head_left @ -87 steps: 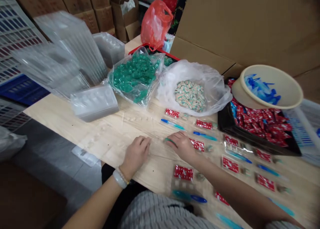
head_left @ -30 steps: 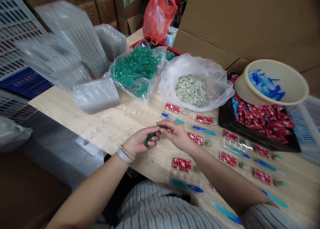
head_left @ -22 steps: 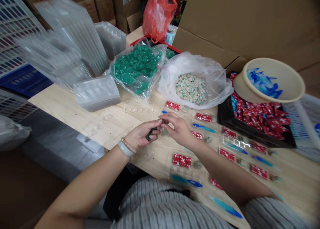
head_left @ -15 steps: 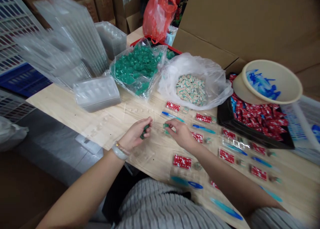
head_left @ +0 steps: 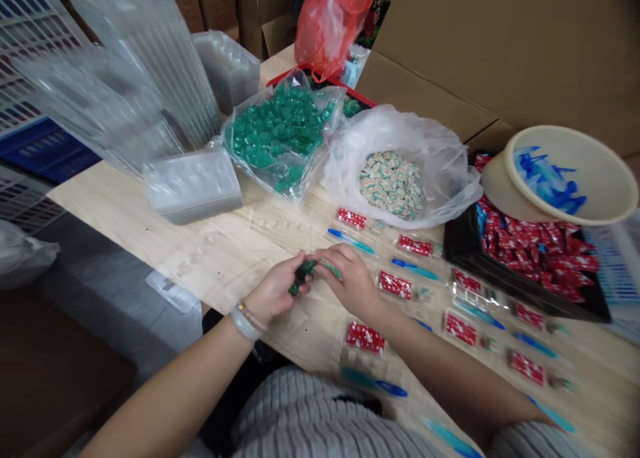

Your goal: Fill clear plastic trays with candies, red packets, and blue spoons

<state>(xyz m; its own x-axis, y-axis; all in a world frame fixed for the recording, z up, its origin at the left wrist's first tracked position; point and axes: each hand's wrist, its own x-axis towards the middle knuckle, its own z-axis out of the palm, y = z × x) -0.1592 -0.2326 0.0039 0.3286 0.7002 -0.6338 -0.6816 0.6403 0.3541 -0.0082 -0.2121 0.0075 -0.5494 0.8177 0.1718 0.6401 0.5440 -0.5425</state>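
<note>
My left hand (head_left: 279,290), a bracelet at its wrist, is closed around several small dark-green plastic pieces (head_left: 303,271). The fingers of my right hand (head_left: 354,283) are bent and come up against the left fingertips above the table. A lighter green plastic piece (head_left: 333,269) shows between the right fingers, partly covered by them. Around the hands lie clear plastic trays (head_left: 270,235). Right of them, laid-out sets each have a red dotted packet (head_left: 395,285), a blue pen-like tool (head_left: 415,269) and a small pale piece.
Behind the hands are a clear bag of green pieces (head_left: 280,128) and a white bag (head_left: 440,178) of small striped pieces. Stacked clear trays (head_left: 193,185) stand left. At right, a cream tub (head_left: 565,171) of blue items rests over a black box (head_left: 525,278) of red packets.
My right hand has moved left and down from the tray area to meet my left hand, which shifted slightly right and down. The camera view has also shifted a little.
</note>
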